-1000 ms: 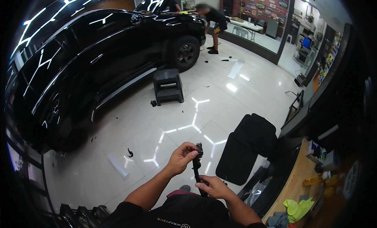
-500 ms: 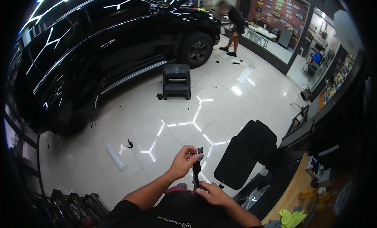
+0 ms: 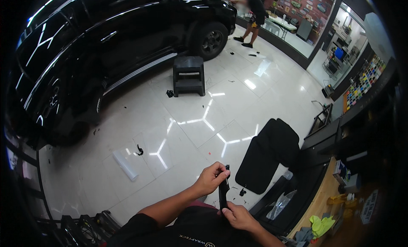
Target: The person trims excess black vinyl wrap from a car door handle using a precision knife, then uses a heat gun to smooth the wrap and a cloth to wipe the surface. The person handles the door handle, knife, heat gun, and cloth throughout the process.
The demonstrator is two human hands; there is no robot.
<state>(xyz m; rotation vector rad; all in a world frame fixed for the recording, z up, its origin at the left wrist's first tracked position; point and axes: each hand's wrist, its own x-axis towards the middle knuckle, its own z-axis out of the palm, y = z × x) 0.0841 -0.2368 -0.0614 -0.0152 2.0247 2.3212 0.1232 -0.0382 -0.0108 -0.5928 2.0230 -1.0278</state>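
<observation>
In front of my body I hold a long, narrow black part (image 3: 222, 197), roughly upright; its exact kind does not show. My left hand (image 3: 211, 179) pinches the upper end between thumb and fingers, covering some of it. The lower end sits in my right hand (image 3: 239, 216), whose thumb lies along it and whose fingers curl behind. Just beyond, on the glossy pale floor, lies a black padded mat or panel (image 3: 257, 166). Small black scraps (image 3: 242, 192) are on the floor near my right hand.
A black car (image 3: 136, 45) fills the upper left, with a black step stool (image 3: 189, 77) beside it. A clear rolled sheet (image 3: 125, 165) lies on the floor. Another person (image 3: 256, 13) bends at the car's front. At right, a wooden bench (image 3: 312, 206) carries a yellow-green cloth (image 3: 321, 225).
Both hands and the black part have shifted right, and the metallic fitting at its upper end shows less. The other person's arm now reaches onto the car's front. The surroundings sit higher in view.
</observation>
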